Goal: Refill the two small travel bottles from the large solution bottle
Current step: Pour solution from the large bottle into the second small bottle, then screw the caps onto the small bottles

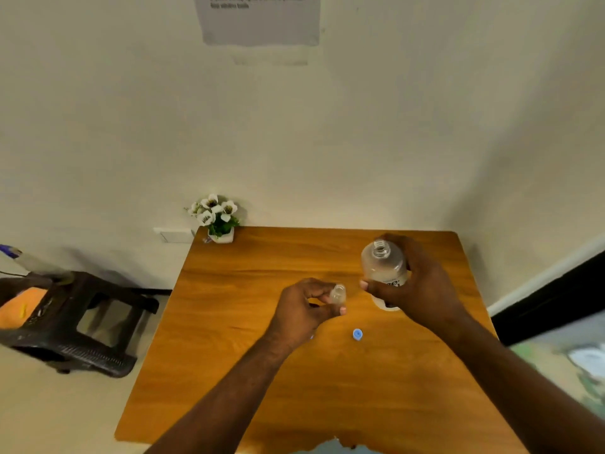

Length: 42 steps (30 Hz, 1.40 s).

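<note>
— Wooden table (248, 371), orange-brown grain, seen from the head camera looking down. What are the hands doing over it?

— The right hand (422, 296) is wrapped around the large solution bottle (381, 263), fingers curled round its lower body and the thumb pressed against the near side. The bottle is translucent, uncapped, its threaded neck pointing up and slightly away, and it looks lifted a little off the table, towards the far right part.

— And the left?

— The left hand (302, 309) pinches a small travel bottle (338, 293) between thumb and fingertips. That bottle is clear, open at the top, and held roughly upright, just beside the big bottle, the two close but not touching.

— Any caps about?

— One small blue cap (357, 334) lies on the wood, nearer the person than both hands, between the two forearms. Under the right hand a white rounded thing (384, 304) shows on the table; I cannot tell what it is.

— The second travel bottle?

— I cannot make it out.

— What else is in sight?

— A little white pot of white flowers (216, 217) stands at the far left corner of the table, against the pale wall. A printed sheet of paper (258, 19) is stuck high on that wall, its text too blurred to read. Left of the table a dark plastic stool (82, 322) sits on the floor with an orange cloth (19, 309) on it.
</note>
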Each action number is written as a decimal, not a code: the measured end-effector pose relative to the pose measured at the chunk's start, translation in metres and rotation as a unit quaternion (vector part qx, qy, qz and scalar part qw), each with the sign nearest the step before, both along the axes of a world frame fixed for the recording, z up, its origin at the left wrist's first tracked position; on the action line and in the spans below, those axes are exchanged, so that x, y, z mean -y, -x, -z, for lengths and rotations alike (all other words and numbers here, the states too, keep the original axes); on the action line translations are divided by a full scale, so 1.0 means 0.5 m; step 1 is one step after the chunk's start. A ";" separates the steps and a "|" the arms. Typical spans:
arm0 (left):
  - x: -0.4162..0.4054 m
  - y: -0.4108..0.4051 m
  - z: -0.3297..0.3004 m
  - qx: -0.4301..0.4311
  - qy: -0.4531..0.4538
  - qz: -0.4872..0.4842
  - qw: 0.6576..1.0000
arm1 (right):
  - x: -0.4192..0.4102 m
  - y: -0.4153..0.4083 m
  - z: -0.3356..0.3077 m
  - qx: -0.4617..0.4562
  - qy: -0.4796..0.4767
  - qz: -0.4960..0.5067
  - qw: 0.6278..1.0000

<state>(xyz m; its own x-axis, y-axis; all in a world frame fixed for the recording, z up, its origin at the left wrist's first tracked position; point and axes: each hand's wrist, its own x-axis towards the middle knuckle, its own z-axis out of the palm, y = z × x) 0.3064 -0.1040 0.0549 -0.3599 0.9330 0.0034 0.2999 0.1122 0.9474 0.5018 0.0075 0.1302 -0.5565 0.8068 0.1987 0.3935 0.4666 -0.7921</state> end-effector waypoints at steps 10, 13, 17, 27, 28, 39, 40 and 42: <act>-0.038 -0.057 0.245 -0.055 0.166 -0.018 0.985 | -0.013 -0.057 0.184 0.056 0.106 0.024 0.992; -0.051 -0.065 0.290 -0.100 0.203 0.001 0.974 | -0.024 -0.064 0.214 0.055 0.127 0.026 0.990; -0.052 -0.073 0.319 -0.131 0.230 0.027 0.964 | -0.032 -0.073 0.248 0.057 0.138 0.035 0.988; -0.056 -0.071 0.324 -0.147 0.252 0.044 0.956 | -0.063 -0.037 0.273 0.069 0.146 0.007 0.987; -0.056 -0.069 0.322 -0.143 0.255 0.049 0.955 | -0.069 -0.027 0.274 0.067 0.144 0.006 0.987; 0.012 -0.065 0.314 -0.142 0.238 0.016 0.961 | -0.146 0.169 0.379 0.065 0.134 -0.002 0.989; 0.015 -0.065 0.315 -0.140 0.241 0.012 0.960 | -0.153 0.187 0.390 0.067 0.130 -0.005 0.989; 0.020 -0.065 0.318 -0.138 0.247 0.006 0.959 | -0.168 0.217 0.411 0.076 0.116 -0.013 0.990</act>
